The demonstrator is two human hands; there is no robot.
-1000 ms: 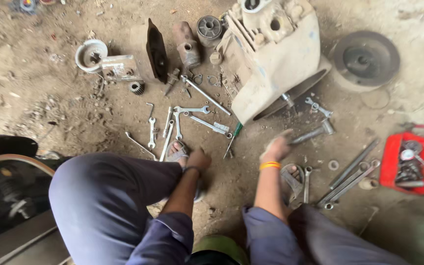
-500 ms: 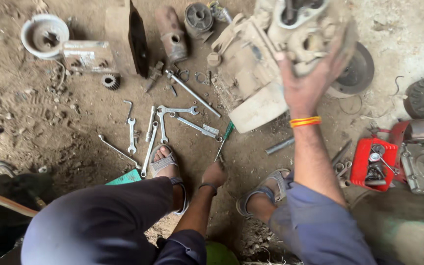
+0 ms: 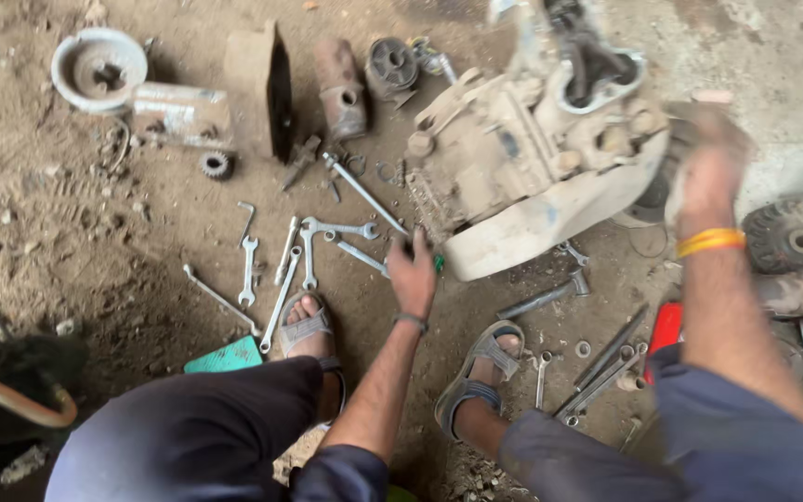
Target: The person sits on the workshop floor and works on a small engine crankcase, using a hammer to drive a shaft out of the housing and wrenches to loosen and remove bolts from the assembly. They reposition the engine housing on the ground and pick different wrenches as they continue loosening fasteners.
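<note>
On the dirt floor (image 3: 67, 232) at the left lie loose spanners (image 3: 281, 270), near a sandalled foot (image 3: 307, 327). The left hand (image 3: 413, 275) reaches down to a green-handled screwdriver (image 3: 438, 263) beside the engine casing (image 3: 532, 167); whether its fingers have closed on the tool I cannot tell. The right hand (image 3: 710, 177), blurred, lies flat against the casing's far side, fingers spread. A good grip would need the casing steadied firmly, so it does not roll onto the tools.
</note>
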